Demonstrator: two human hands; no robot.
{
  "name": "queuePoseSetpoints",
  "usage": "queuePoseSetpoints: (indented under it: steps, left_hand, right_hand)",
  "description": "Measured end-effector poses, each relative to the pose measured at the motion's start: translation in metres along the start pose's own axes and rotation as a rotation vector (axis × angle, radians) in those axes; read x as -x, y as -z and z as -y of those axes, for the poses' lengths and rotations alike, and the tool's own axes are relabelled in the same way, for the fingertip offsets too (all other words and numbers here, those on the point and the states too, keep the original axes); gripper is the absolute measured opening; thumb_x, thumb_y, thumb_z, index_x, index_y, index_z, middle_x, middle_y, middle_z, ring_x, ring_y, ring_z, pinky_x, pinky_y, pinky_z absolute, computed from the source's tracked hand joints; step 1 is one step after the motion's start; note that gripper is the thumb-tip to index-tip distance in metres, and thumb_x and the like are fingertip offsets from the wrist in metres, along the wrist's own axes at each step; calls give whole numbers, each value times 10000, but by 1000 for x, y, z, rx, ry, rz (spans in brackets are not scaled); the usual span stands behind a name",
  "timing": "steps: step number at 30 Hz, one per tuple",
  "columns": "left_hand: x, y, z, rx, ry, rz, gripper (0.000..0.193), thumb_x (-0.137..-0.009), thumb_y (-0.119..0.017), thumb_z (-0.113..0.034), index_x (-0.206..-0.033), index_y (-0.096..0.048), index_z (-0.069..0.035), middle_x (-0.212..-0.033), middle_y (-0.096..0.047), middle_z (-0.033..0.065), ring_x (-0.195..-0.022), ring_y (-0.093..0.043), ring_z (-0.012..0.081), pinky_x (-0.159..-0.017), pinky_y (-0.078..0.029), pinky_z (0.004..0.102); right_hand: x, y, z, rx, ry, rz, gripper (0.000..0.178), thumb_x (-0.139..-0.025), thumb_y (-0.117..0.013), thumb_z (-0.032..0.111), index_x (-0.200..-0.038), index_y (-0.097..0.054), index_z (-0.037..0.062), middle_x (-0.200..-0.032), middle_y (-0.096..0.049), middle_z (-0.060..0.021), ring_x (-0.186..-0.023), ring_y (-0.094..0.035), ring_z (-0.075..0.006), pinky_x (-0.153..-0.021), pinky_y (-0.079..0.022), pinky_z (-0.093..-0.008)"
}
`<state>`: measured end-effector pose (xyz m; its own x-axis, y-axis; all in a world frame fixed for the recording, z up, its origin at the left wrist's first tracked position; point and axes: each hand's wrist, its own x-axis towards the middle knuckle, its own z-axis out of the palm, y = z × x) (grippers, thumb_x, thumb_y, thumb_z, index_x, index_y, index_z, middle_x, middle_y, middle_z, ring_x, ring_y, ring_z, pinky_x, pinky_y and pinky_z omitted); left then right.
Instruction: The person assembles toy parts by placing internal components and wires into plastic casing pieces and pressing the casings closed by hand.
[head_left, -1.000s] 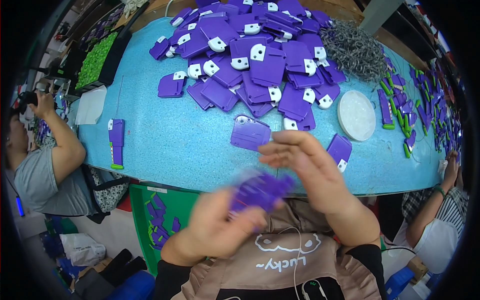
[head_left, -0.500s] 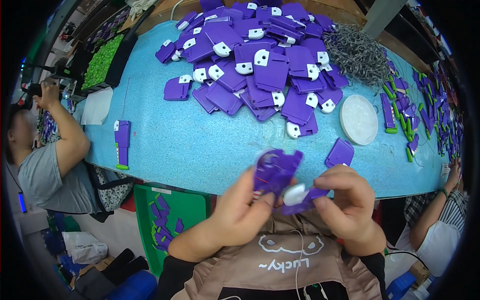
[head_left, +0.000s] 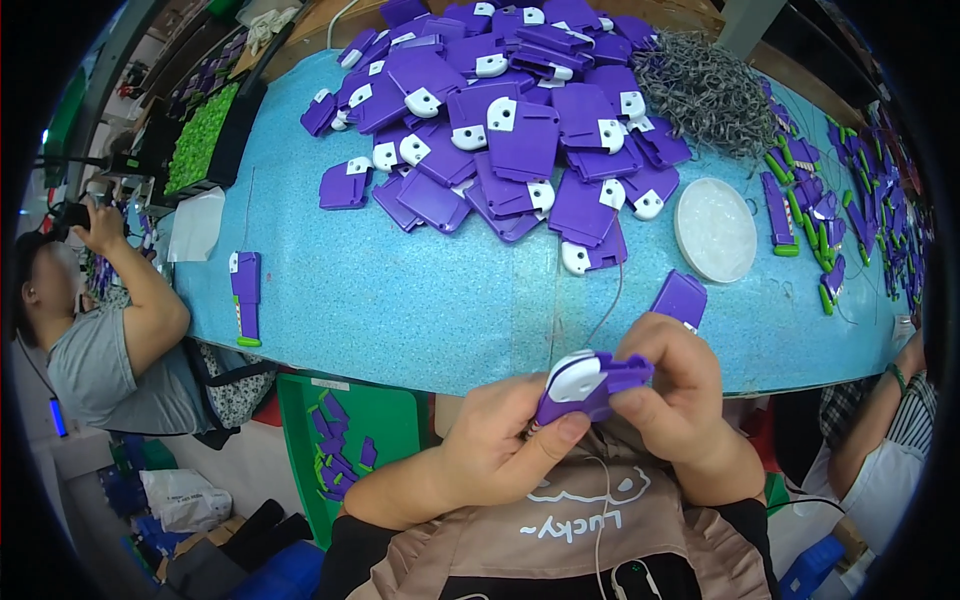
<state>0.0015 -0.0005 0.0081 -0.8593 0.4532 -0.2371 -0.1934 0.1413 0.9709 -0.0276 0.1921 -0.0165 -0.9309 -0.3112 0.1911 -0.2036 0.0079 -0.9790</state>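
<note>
The purple-and-white casing (head_left: 583, 382) lies between our two hands, above the near edge of the blue desk (head_left: 400, 310) and in front of the brown apron (head_left: 560, 525). Its long axis runs roughly crosswise, tilted so that the rounded white end stands toward the left hand (head_left: 495, 435) and the purple, stepped end points right and slightly away from us, into the right hand (head_left: 685, 390). We note the grip on each side: the left is closed about the casing's lower left portion, thumb laid along the near side and fingers behind; the right is narrow, thumb below and forefinger above, pinching the purple end. Neither hand is clearly the nearer, since both touch the casing, one at each end; the left covers more of it. How far the hidden left fingers reach we cannot tell. A thin dark strand (head_left: 612, 305) descends across the desk toward the right hand, and we cannot tell whether it joins the casing. Beyond the right hand, just past its knuckles, lies a single purple panel (head_left: 679, 296), with a round white dish (head_left: 716, 231) farther out; the heap of purple panels (head_left: 522, 150) stands well apart, straight ahead of the casing across the desk.
</note>
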Motion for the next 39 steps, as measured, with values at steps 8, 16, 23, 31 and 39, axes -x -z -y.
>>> queuePoseSetpoints:
  steps: [8, 16, 23, 31, 39]
  left_hand:
    - [-11, 19, -7, -91, -362, -25, 200, -799, -641, -127, -926, -651, 28, -822, -620, 131, -676, -593, 200, -585, -460, 266]
    - [-11, 6, 19, 445, -328, -119, 285, -867, -568, -157, -1111, -536, -12, -1180, -483, 182, -1047, -515, 253, -897, -407, 365]
    - [-9, -2, 12, 950, -100, -64, 326, -911, -508, -197, -1162, -468, 7, -1081, -560, 89, -983, -553, 168, -851, -446, 328]
    - [-9, 1, 15, 1060, 6, 106, 323, -934, -461, -217, -1170, -464, 4, -1053, -571, 77, -955, -562, 151, -818, -458, 299]
    - [-7, 63, 31, 302, -270, -564, 116, -902, -522, -130, -977, -535, -42, -819, -520, -33, -742, -476, 56, -653, -404, 216]
  right_hand:
    - [-3, -4, 10, 119, 228, 155, 265, -667, -755, 214, -752, -555, 62, -662, -522, -62, -562, -494, -219, -503, -367, -308]
    - [1, -6, 14, 467, 195, 191, 339, -663, -755, 183, -908, -568, 44, -760, -577, -49, -665, -562, -221, -555, -408, -323]
    - [-14, -9, 19, 154, 210, 61, 680, -600, -805, 225, -1154, -458, 37, -966, -587, -104, -867, -577, -263, -752, -416, -319]
    - [-19, -11, 4, 22, 354, 334, 1179, -421, -875, 427, -1330, -246, 15, -1275, -368, -233, -1218, -348, -339, -969, -276, -443]
    - [-18, -6, 8, 1174, 59, 181, 874, -615, -665, 555, -1228, -415, -16, -1278, -433, -153, -1242, -319, -371, -996, -161, -522]
